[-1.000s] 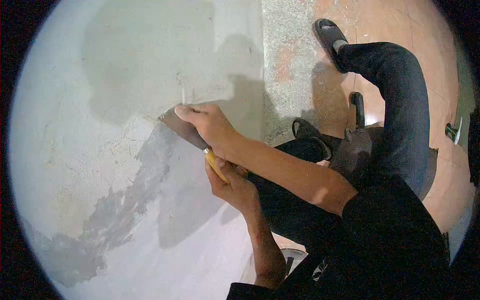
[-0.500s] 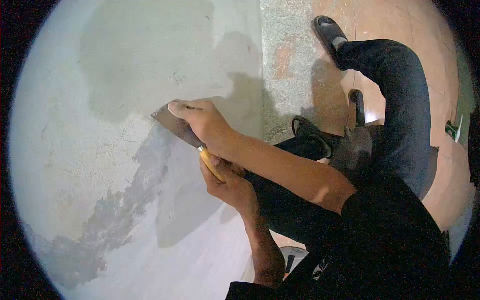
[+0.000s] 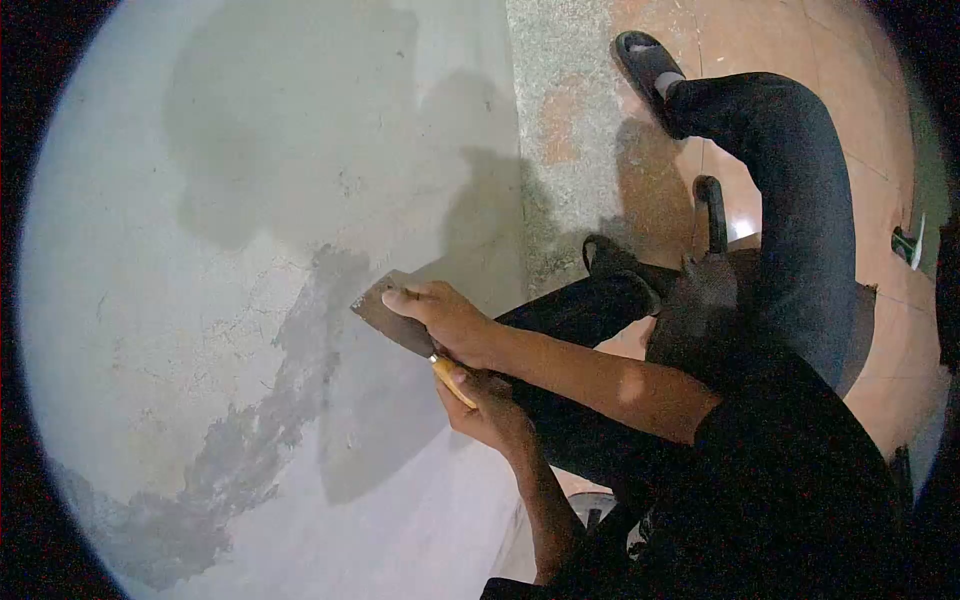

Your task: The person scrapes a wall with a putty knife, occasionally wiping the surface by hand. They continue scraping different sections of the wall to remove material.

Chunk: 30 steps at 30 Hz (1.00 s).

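Scraper (image 3: pixel 395 322) is held by both hands, in front of the wall (image 3: pixel 170 350); whether the wall is touched by the blade cannot be told. The yellow handle (image 3: pixel 447 378) is gripped by the left hand (image 3: pixel 492 412), closed round it, thumb along it. The blade is pinched by the right hand (image 3: pixel 452 320), thumb laid flat on its face; fingers hidden behind. Blade is tilted, edge pointed up-left in view. Just beside it, the wall is marked by a dark grey patch (image 3: pixel 262 425), spread down toward the lower left. The wall is also crossed by shadows. Past the wall's edge, a mottled strip (image 3: pixel 560 60) is seen, then tan floor (image 3: pixel 785 40). Bent legs in dark trousers (image 3: pixel 805 200) are shown, with dark sandal (image 3: pixel 645 65) worn on the farther foot. A green-and-white item (image 3: pixel 907 245) is seen at far right, too small to identify.
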Each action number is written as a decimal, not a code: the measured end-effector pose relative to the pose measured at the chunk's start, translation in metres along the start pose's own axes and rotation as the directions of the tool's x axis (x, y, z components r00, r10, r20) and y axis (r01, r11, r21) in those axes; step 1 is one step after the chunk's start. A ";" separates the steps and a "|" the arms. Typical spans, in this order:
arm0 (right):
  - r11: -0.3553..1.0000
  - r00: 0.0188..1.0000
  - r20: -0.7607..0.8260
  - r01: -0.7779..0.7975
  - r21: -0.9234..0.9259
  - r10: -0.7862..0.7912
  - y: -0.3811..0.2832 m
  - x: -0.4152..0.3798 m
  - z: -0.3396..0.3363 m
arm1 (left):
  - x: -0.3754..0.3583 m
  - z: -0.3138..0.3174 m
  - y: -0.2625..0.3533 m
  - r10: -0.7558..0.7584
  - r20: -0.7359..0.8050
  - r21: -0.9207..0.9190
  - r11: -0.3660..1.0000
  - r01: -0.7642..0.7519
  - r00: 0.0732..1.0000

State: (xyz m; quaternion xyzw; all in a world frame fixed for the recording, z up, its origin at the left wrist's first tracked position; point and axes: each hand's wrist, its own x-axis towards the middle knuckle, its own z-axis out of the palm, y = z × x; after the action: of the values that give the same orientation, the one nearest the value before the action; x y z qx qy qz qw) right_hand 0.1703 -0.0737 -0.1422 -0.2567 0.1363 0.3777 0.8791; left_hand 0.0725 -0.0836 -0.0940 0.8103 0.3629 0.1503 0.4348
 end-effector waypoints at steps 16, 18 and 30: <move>0.999 0.997 -0.071 -0.035 0.010 0.035 0.003 0.017 -0.012 | 0.018 0.016 0.007 0.011 0.082 0.115 0.993 -0.021 0.997; 0.996 0.998 -0.068 0.011 0.088 -0.005 0.009 0.022 -0.014 | 0.015 0.011 0.008 -0.002 0.085 0.121 0.993 -0.008 0.996; 0.994 0.990 -0.107 -0.090 0.065 0.096 -0.021 0.017 -0.025 | 0.018 0.019 -0.006 0.000 0.099 0.026 1.000 -0.003 0.995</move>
State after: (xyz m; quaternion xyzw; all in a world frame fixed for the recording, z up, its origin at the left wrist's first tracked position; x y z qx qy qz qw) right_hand 0.1959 -0.0897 -0.1633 -0.2440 0.2078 0.3992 0.8590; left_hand 0.0928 -0.0794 -0.1114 0.8226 0.3423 0.1055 0.4416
